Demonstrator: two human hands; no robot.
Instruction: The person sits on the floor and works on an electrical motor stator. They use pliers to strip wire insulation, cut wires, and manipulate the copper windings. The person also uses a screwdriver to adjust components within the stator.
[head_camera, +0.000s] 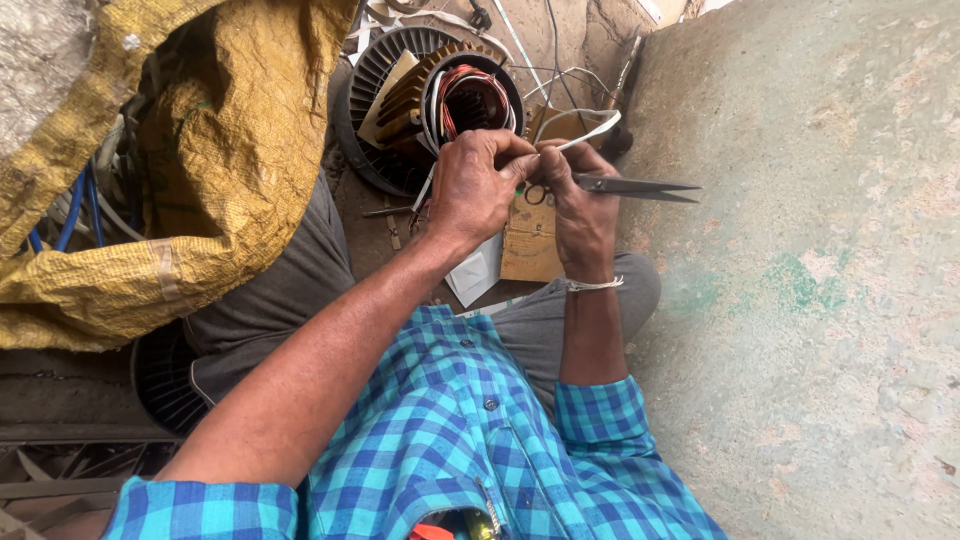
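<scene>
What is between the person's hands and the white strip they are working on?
Nothing visible. The left hand pinches the white strip directly, and the right hand holds scissors beside it, blades pointing away.

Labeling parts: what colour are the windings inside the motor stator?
Copper-red with some white, inside the motor stator; seen in the head view.

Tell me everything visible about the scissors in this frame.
The scissors look like dark metal, with two long, thin blades slightly parted and pointing toward the greenish wall. They lie roughly level, in front of the finned motor housing. The right hand grips their handle end, which is mostly hidden by its fingers. The left hand meets the right hand there, both pinching a white strip.
</scene>
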